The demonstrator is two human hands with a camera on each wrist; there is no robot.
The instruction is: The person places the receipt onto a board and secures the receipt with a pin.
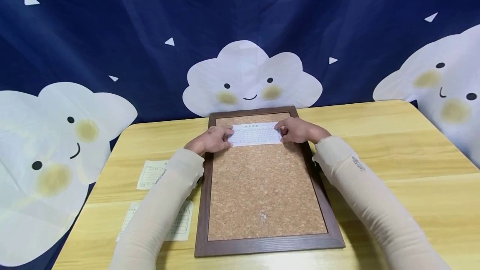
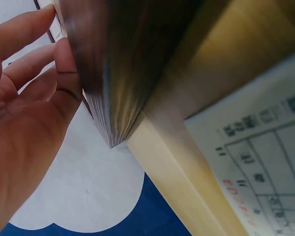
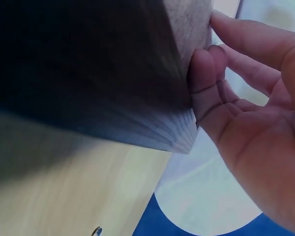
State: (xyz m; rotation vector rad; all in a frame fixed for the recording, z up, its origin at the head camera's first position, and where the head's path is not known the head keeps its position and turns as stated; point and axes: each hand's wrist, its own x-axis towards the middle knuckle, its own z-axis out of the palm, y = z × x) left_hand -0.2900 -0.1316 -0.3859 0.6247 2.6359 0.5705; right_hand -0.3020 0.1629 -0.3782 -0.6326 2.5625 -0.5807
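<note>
A white printed form [image 1: 255, 133] lies crosswise near the top of a cork board [image 1: 262, 186] with a dark wooden frame [image 1: 270, 244]. My left hand [image 1: 214, 138] holds the form's left end, thumb at the lower corner and fingers above it. At the other end, my right hand [image 1: 300, 130] holds it in the same way, fingers bent. Both wrist views show the left hand [image 2: 34, 93] and right hand [image 3: 255, 83] with fingertips at the board's surface, beyond the frame edge. The form itself is mostly hidden there.
Left of the board, two yellowish printed forms [image 1: 150, 174] lie on the wooden table [image 1: 375, 136], partly covered by my left sleeve [image 1: 161, 203]. A small shiny object [image 3: 97, 231] shows at the right wrist view's bottom edge. Behind the table hangs a blue cloud-patterned cloth [image 1: 150, 7].
</note>
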